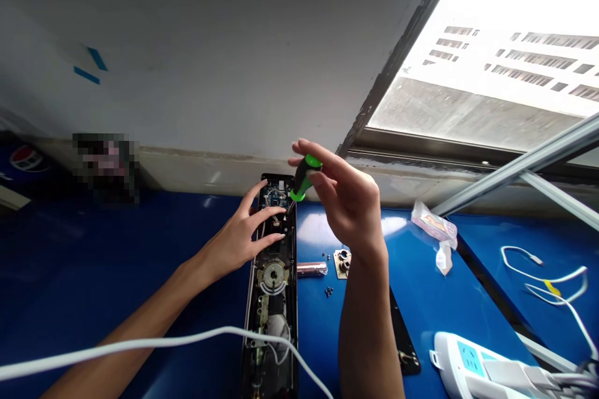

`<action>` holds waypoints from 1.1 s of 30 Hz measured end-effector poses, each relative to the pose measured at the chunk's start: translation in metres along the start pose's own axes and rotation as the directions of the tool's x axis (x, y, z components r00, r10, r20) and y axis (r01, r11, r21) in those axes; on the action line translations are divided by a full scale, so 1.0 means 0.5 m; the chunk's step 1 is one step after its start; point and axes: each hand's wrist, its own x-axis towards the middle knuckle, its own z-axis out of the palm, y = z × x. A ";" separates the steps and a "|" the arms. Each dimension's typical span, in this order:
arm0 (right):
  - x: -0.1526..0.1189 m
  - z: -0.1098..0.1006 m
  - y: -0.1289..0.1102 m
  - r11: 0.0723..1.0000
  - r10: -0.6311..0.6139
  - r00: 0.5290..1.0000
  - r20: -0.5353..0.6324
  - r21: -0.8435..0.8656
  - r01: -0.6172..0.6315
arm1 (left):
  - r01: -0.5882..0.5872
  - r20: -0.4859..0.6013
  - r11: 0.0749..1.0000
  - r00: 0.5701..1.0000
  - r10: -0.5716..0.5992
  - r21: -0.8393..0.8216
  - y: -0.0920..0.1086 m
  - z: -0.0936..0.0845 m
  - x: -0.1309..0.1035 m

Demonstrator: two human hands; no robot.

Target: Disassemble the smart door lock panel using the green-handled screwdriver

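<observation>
A long black device housing (292, 255) lies open on the blue table, its far end by the wall. Inside are a green circuit board (281, 187), thin wires and a round metal part (273, 275). My left hand (239, 230) rests on the upper part of the housing with its fingers spread. Between the fingers and thumb of my right hand (353, 199) is a green-and-black screwdriver (304, 179). It is tilted, and its shaft points down at the housing's right side near my left fingertips. The exact spot its tip meets is too small to make out.
Small dark screws (329, 292), a metal plate (342, 263) and a wrapped cylinder (312, 269) lie right of the housing. A black cover (405, 349) is partly behind my right forearm. A white cable (224, 330) crosses in front; a power strip (472, 361) sits at right.
</observation>
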 end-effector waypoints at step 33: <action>-0.003 -0.011 -0.018 0.999 0.043 0.994 0.101 -0.036 -0.039 | 0.001 -0.015 1.000 1.000 -0.002 -0.015 0.002 0.001 -0.001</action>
